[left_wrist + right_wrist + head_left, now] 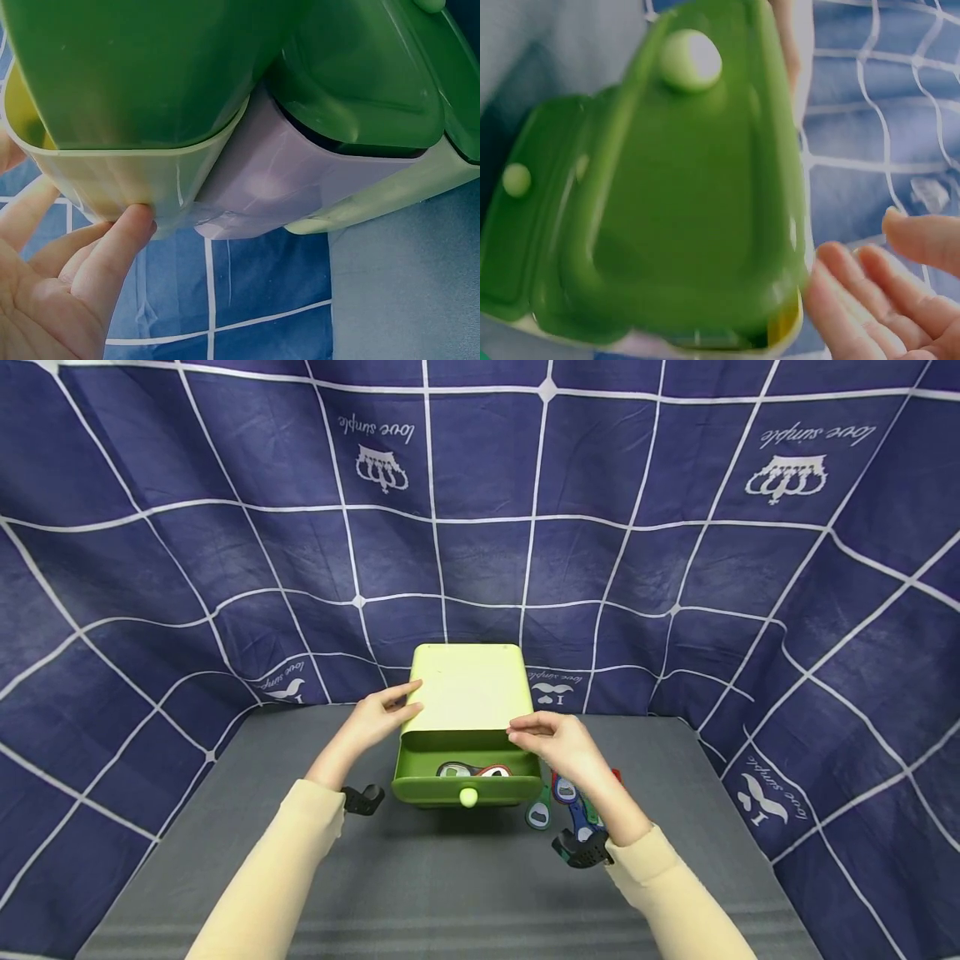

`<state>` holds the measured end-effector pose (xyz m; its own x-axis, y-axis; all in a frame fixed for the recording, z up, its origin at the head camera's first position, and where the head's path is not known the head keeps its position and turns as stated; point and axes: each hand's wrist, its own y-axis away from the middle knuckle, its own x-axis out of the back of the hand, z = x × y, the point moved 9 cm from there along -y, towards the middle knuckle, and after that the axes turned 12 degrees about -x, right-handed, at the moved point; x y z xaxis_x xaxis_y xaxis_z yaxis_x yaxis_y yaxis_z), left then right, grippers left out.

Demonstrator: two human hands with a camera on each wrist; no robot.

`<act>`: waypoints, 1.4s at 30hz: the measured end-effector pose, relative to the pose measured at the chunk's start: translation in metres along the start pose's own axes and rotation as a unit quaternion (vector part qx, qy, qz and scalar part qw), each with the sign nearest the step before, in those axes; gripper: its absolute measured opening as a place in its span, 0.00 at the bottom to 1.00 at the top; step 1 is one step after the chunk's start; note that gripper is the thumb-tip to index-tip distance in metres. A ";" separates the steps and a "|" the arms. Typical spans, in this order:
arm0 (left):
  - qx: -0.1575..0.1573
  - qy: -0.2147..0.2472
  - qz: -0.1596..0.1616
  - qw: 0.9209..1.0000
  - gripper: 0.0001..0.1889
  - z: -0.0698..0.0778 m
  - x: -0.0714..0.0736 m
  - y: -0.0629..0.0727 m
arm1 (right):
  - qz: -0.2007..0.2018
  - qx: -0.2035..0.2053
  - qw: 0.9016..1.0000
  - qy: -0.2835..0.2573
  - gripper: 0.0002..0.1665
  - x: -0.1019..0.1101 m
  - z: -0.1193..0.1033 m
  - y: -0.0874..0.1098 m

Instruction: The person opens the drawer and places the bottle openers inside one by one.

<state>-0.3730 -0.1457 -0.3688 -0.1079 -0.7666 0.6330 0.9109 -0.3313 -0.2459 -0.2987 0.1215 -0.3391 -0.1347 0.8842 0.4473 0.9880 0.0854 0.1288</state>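
Note:
A small cabinet of stacked drawers has a pale yellow-green top. Its green top drawer, with a round light knob, is pulled out. Two bottle openers, one green-edged and one red, lie inside, partly hidden by the drawer front. My left hand touches the casing's left side, fingers fairly straight, the fingertips against the wall in the left wrist view. At the right front corner of the top is my right hand, fingers extended beside the casing and holding nothing.
Several more bottle openers, among them a green one and a blue one, lie on the grey table right of the cabinet, partly under my right forearm. A blue curtain with white lines hangs close behind.

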 end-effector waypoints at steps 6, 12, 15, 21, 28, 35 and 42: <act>0.003 -0.006 -0.002 1.000 0.29 -0.001 0.003 0.002 | 0.045 -0.010 0.996 -0.082 0.20 0.039 0.021 -0.007; -0.003 -0.022 0.009 1.000 0.29 -0.002 0.009 0.003 | 0.093 -0.057 0.993 -0.054 0.21 0.063 0.066 -0.018; -0.003 -0.023 0.009 1.000 0.29 -0.003 0.009 0.004 | 0.105 -0.081 0.990 -0.041 0.22 0.068 0.092 -0.023; 0.000 -0.021 0.007 1.000 0.29 -0.003 0.009 0.006 | 0.118 -0.134 0.984 -0.018 0.25 0.075 0.138 -0.023; -0.005 -0.013 0.004 1.000 0.29 -0.002 0.008 0.005 | 0.156 -0.177 0.970 0.055 0.23 0.085 0.188 -0.020; -0.007 -0.005 0.004 1.000 0.29 0.000 0.005 0.004 | 0.191 -0.193 0.958 0.090 0.23 0.086 0.225 -0.020; -0.006 -0.002 0.004 1.000 0.28 0.000 0.002 0.001 | 0.239 -0.204 0.941 0.122 0.28 0.085 0.244 -0.014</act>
<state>-0.3720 -0.1474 -0.3676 -0.0990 -0.7671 0.6339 0.9072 -0.3313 -0.2592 -0.3051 0.3073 -0.5194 0.2559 0.6403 0.7243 0.8354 -0.5234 0.1676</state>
